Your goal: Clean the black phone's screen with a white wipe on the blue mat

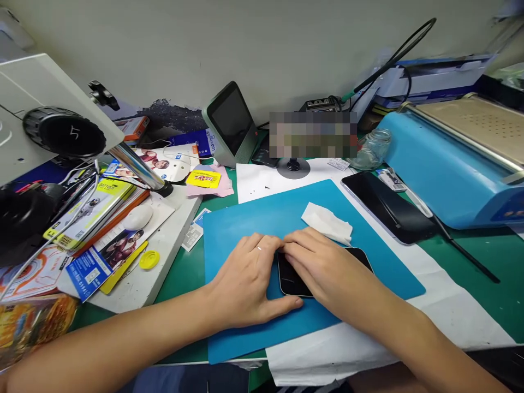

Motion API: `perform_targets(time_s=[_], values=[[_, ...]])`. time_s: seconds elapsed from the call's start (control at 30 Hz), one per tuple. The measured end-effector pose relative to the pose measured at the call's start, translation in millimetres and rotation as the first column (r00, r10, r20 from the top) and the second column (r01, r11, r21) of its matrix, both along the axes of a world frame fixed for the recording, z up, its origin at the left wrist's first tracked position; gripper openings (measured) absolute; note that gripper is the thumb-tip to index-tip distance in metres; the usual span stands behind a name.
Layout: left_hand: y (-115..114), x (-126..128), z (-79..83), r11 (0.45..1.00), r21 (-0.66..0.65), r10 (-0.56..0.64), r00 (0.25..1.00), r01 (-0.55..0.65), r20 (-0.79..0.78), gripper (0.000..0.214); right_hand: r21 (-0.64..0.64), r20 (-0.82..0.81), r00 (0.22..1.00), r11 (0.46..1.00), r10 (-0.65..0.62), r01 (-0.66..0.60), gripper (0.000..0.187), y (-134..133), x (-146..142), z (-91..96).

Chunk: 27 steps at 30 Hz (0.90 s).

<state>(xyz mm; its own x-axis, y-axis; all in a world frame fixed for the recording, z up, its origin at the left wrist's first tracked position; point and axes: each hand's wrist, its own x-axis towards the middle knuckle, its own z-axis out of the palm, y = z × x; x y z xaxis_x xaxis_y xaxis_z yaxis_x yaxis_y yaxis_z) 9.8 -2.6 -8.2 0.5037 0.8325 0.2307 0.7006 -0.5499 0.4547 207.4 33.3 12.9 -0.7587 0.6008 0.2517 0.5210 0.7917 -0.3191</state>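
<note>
A black-faced smartphone (295, 277) lies flat on a blue work mat (245, 218), its middle covered by my right hand. Around the phone's left end curves my left hand (250, 278); its thumb stretches along the near edge and its fingers bend toward the far left corner. My right hand (323, 262) arches over the screen with fingers pressed together. The fingertips of both hands meet at that corner, and anything small between the right fingertips is hidden. Just beyond the phone rests a crumpled white wipe (327, 222).
A second phone (385, 207) lies right of the mat, beside a blue machine (442, 169) and a glass jar (374, 147). Behind stands a small display (231, 120). At left, a microscope stand (141, 166) rises from a white base holding boxes and a yellow cap (149, 260).
</note>
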Motion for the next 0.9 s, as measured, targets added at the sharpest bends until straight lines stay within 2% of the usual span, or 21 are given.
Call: perform_targets(time_s=[0.23,0.47,0.57,0.63,0.77,0.9], values=[[0.8,-2.8,-1.2,1.000,0.018,-0.002,1.000,0.002,0.031,0.083,0.059,0.012,1.000,0.998,-0.001,0.001,0.026,5.8,-4.1,-14.1],[2.9,-3.4,0.2,1.000,0.004,-0.002,0.999,0.002,0.044,0.094,0.314,0.106,0.992,0.944,0.068,-0.098,0.026,9.5,-7.8,-24.5],[4.4,-3.5,1.0,1.000,0.008,0.000,0.999,0.000,0.043,0.097,0.356,0.109,0.991,0.928,0.074,-0.109,0.025,10.8,-7.6,-24.6],[5.0,-3.8,1.0,1.000,0.002,-0.001,0.999,0.001,0.045,0.097,0.334,0.081,0.995,0.940,0.050,-0.075,0.026,10.5,-8.1,-23.2],[4.3,-4.2,0.3,1.000,-0.014,-0.008,0.999,0.009,0.052,0.100,0.205,0.018,0.999,0.978,-0.029,0.025,0.024,8.3,-10.1,-20.0],[2.4,-4.0,0.8,1.000,-0.017,-0.021,0.999,0.022,0.040,0.099,0.092,0.000,0.998,0.994,-0.066,0.065,0.023,5.4,-10.4,-16.4]])
